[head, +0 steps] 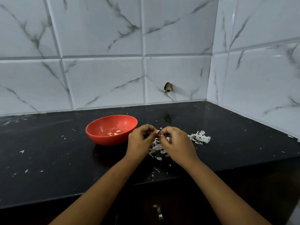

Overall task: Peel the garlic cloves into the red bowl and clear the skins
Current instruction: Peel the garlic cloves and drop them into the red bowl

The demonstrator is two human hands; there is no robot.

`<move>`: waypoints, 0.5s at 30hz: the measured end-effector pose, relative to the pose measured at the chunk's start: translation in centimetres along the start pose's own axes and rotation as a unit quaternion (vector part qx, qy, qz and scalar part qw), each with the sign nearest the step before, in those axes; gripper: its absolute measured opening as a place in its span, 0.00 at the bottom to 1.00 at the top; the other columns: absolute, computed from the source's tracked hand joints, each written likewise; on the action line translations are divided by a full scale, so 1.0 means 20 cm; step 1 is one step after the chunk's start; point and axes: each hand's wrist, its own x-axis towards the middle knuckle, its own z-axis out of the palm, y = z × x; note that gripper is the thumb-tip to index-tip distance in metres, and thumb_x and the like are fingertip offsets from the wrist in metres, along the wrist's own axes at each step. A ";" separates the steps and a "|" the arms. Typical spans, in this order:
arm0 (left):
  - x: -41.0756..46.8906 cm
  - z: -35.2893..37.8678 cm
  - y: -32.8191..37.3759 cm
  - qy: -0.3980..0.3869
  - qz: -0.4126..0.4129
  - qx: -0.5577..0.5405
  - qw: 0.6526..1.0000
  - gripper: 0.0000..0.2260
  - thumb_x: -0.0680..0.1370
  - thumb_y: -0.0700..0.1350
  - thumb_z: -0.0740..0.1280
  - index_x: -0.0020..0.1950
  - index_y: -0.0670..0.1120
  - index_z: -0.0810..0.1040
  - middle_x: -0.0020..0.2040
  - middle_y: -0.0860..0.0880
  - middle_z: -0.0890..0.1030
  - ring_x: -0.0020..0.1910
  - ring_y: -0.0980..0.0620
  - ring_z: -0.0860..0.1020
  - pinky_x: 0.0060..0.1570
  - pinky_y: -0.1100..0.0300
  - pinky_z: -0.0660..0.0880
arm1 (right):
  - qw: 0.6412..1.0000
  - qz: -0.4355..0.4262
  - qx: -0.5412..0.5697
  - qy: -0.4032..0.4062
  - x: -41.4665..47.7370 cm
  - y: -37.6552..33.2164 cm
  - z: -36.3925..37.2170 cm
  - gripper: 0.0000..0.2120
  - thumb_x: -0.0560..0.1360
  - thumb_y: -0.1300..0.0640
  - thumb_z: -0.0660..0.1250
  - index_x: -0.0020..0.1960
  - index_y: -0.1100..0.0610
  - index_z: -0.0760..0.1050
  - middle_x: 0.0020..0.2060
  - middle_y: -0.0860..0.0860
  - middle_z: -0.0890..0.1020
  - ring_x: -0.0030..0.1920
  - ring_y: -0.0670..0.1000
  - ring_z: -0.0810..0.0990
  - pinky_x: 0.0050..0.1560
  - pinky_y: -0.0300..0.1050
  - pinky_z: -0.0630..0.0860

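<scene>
- Nearest the camera, two bare forearms rise from the bottom edge and meet over a black counter (48, 159) flecked with white scraps; a few flakes also lie below its front edge at 6 o'clock.
- Behind the counter, white marble-look wall tiles (103, 82) turn a corner at 3 o'clock; a small dark hole (168, 87) breaks one tile at about 1 o'clock from the hands.
- The left hand (140, 142) and right hand (177, 143) are curled, fingertips pinched together on a small garlic clove (158, 132) held between them, just above the counter. Too little of the clove shows to tell its long axis or which way it points.
- The red bowl (103, 137) sits at 9 o'clock from the hands, just beside the left hand, upright, with a few peeled cloves (114, 133) inside.
- A skin pile (156, 149) lies under and between the hands; a second skin heap (200, 137) lies at 3 o'clock, near the right hand.
- The hands hide part of the nearer pile.
</scene>
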 end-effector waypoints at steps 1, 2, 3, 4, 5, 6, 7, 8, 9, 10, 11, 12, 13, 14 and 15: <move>0.00 0.00 0.00 0.000 0.000 -0.001 1.000 0.07 0.75 0.40 0.70 0.38 0.49 0.80 0.30 0.55 0.79 0.25 0.60 0.72 0.29 0.62 0.73 | 1.000 0.006 0.016 0.001 0.00 0.00 0.00 0.04 0.76 0.52 0.64 0.47 0.50 0.77 0.42 0.45 0.79 0.30 0.40 0.70 0.33 0.40 0.65; 0.00 0.00 0.00 -0.001 0.001 -0.002 1.000 0.08 0.75 0.39 0.70 0.38 0.50 0.80 0.30 0.55 0.80 0.25 0.59 0.73 0.29 0.62 0.74 | 0.999 0.014 0.037 0.002 0.01 0.00 0.00 0.04 0.76 0.53 0.64 0.46 0.50 0.77 0.41 0.45 0.80 0.29 0.40 0.70 0.33 0.41 0.67; 0.00 0.00 0.01 -0.003 0.002 -0.003 1.000 0.07 0.75 0.39 0.70 0.39 0.50 0.81 0.32 0.54 0.81 0.25 0.58 0.74 0.30 0.62 0.75 | 0.998 0.023 0.062 0.003 0.01 0.00 0.00 0.03 0.76 0.54 0.65 0.44 0.49 0.77 0.38 0.45 0.80 0.27 0.41 0.71 0.33 0.41 0.68; 0.00 0.00 0.01 -0.007 0.003 -0.003 1.000 0.07 0.75 0.39 0.70 0.40 0.49 0.82 0.33 0.54 0.82 0.26 0.58 0.74 0.30 0.63 0.75 | 0.996 0.032 0.088 0.006 0.01 0.00 -0.01 0.04 0.75 0.54 0.65 0.42 0.49 0.77 0.36 0.45 0.80 0.26 0.41 0.72 0.32 0.41 0.70; -0.01 0.00 0.01 -0.013 0.002 -0.003 1.000 0.06 0.75 0.38 0.70 0.41 0.48 0.82 0.34 0.53 0.82 0.26 0.58 0.75 0.30 0.65 0.75 | 0.993 0.037 0.108 0.009 0.01 0.00 -0.01 0.06 0.75 0.55 0.65 0.40 0.48 0.76 0.35 0.44 0.80 0.26 0.42 0.73 0.33 0.42 0.72; -0.01 0.00 0.01 -0.018 0.000 -0.003 1.000 0.05 0.75 0.38 0.71 0.42 0.47 0.82 0.33 0.53 0.82 0.26 0.58 0.75 0.30 0.66 0.74 | 0.992 0.041 0.121 0.011 0.01 0.00 -0.01 0.08 0.75 0.56 0.66 0.38 0.47 0.75 0.34 0.44 0.80 0.26 0.42 0.74 0.33 0.43 0.73; -0.01 0.00 0.01 -0.024 -0.004 -0.002 1.000 0.05 0.74 0.37 0.71 0.42 0.47 0.82 0.32 0.53 0.82 0.26 0.59 0.75 0.30 0.67 0.73 | 0.991 0.042 0.128 0.011 0.02 -0.01 -0.01 0.08 0.75 0.57 0.66 0.38 0.47 0.74 0.35 0.44 0.80 0.27 0.42 0.74 0.34 0.42 0.72; -0.01 0.00 0.01 -0.028 -0.010 0.000 1.000 0.05 0.74 0.37 0.71 0.42 0.47 0.82 0.31 0.53 0.82 0.26 0.59 0.76 0.30 0.68 0.72 | 0.990 0.044 0.134 0.011 0.02 0.00 -0.01 0.08 0.75 0.58 0.66 0.38 0.48 0.75 0.35 0.45 0.79 0.28 0.42 0.74 0.34 0.41 0.72; -0.01 0.00 0.01 -0.029 -0.015 0.002 0.999 0.06 0.75 0.37 0.70 0.41 0.47 0.82 0.31 0.53 0.81 0.26 0.59 0.76 0.29 0.68 0.72 | 0.989 0.046 0.141 0.013 0.02 0.00 -0.01 0.07 0.75 0.59 0.66 0.39 0.50 0.76 0.35 0.45 0.79 0.30 0.42 0.75 0.35 0.41 0.72; 0.00 0.00 0.01 -0.024 -0.018 0.003 1.000 0.06 0.75 0.36 0.70 0.41 0.47 0.81 0.31 0.53 0.81 0.26 0.59 0.76 0.29 0.68 0.72 | 0.987 0.050 0.149 0.017 0.02 0.00 -0.01 0.06 0.75 0.60 0.66 0.40 0.51 0.77 0.35 0.46 0.80 0.31 0.44 0.76 0.36 0.42 0.74; 0.00 0.00 0.01 -0.013 -0.021 0.001 1.000 0.06 0.75 0.36 0.70 0.41 0.46 0.81 0.32 0.51 0.82 0.26 0.59 0.77 0.28 0.68 0.72 | 0.986 0.056 0.158 0.023 0.02 0.01 -0.01 0.07 0.75 0.60 0.66 0.40 0.52 0.77 0.34 0.46 0.79 0.32 0.46 0.77 0.36 0.44 0.75; 0.00 0.00 0.00 0.001 -0.021 0.000 1.000 0.07 0.75 0.36 0.69 0.41 0.47 0.80 0.34 0.50 0.82 0.26 0.59 0.77 0.28 0.67 0.73 | 0.983 0.063 0.170 0.032 0.03 0.01 -0.01 0.07 0.75 0.60 0.66 0.39 0.51 0.77 0.32 0.46 0.79 0.32 0.47 0.78 0.36 0.45 0.76; 0.01 0.00 0.00 0.014 -0.021 0.001 1.000 0.08 0.75 0.35 0.69 0.41 0.47 0.80 0.35 0.49 0.82 0.26 0.59 0.76 0.28 0.67 0.73 | 0.980 0.069 0.184 0.041 0.03 0.01 -0.01 0.08 0.76 0.60 0.66 0.39 0.50 0.77 0.32 0.46 0.79 0.31 0.47 0.78 0.35 0.44 0.76; 0.01 0.00 0.00 0.022 -0.019 0.005 1.000 0.09 0.76 0.35 0.68 0.40 0.48 0.79 0.35 0.50 0.82 0.25 0.59 0.76 0.28 0.67 0.72 | 0.977 0.073 0.194 0.051 0.02 0.02 -0.02 0.08 0.76 0.60 0.66 0.40 0.50 0.77 0.32 0.46 0.79 0.30 0.45 0.77 0.34 0.43 0.76; 0.01 0.00 -0.01 0.022 -0.016 0.015 1.000 0.09 0.76 0.36 0.68 0.40 0.49 0.79 0.35 0.51 0.82 0.25 0.59 0.75 0.28 0.67 0.73 | 0.975 0.073 0.199 0.062 0.02 0.03 -0.02 0.08 0.77 0.60 0.66 0.40 0.51 0.77 0.33 0.46 0.80 0.29 0.42 0.77 0.34 0.40 0.76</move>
